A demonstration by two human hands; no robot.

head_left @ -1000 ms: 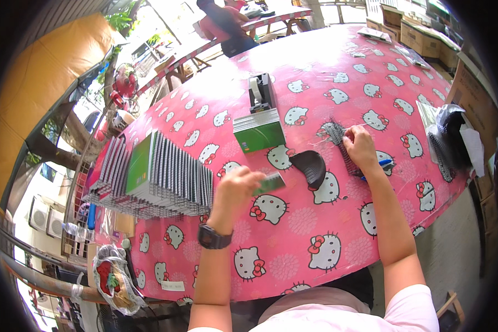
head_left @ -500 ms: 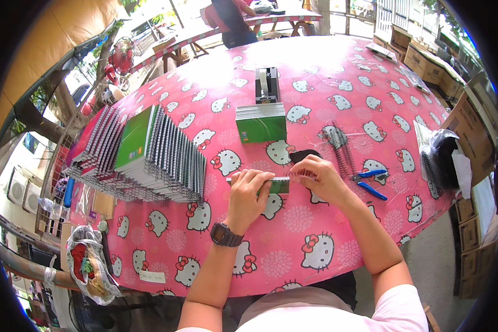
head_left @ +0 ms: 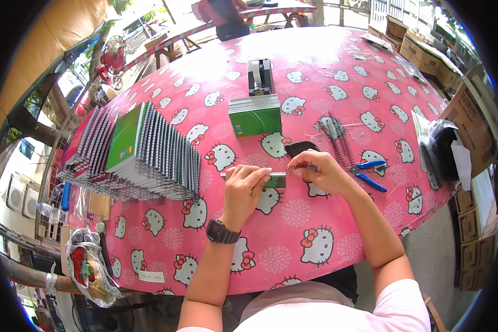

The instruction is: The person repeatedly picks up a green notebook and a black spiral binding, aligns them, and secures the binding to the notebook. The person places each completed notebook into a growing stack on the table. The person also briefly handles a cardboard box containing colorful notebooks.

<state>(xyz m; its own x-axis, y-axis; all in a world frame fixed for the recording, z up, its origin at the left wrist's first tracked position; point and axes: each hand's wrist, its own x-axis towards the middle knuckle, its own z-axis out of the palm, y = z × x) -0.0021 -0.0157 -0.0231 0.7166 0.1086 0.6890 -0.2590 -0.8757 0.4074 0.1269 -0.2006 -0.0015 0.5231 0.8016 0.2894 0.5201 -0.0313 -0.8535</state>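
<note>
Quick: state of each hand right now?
Left hand: closed, holding the small green notebook.
Right hand: closed, pinching a thin spiral coil at the notebook's right end.

I remotely viewed a pale-edged green notebook (head_left: 277,182), partly covered; a slender coil (head_left: 303,167) extended beside its right end.

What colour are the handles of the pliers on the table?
The pliers' handles are blue, showing best in the head view.
</note>
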